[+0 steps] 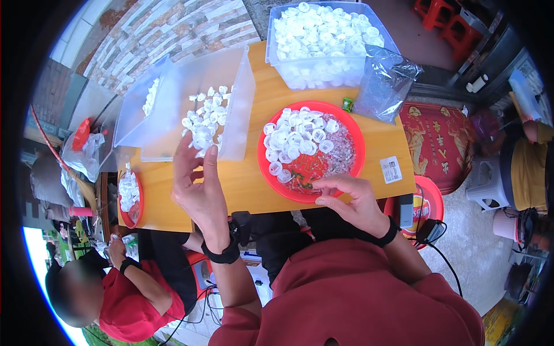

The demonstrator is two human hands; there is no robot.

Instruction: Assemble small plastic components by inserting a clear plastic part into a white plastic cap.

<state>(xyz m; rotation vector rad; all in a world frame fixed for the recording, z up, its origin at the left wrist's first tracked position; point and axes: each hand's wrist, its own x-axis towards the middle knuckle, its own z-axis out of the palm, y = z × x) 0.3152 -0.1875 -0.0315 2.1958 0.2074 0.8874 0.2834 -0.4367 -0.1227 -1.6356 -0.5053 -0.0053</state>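
My left hand (199, 184) is raised at the near edge of a translucent plastic bin (239, 115). Its thumb and fingertips are apart, with small white plastic pieces (206, 118) just beyond them. At the near rim of a red round tray (359, 155), my right hand (352, 199) has its thumb and fingers curled together in a pinch; whatever they hold is too small to make out. Round white plastic parts (297, 135) are heaped on the tray's left and back. Thin clear or metallic bits (340, 155) lie along its right side.
Behind the tray, a large clear tub (283, 66) is heaped with white parts, beside a clear plastic bag (384, 86). A small green packet (347, 104) and white label (390, 169) lie on the wooden table (254, 190). Another person (138, 294) sits at left near a red dish (137, 213).
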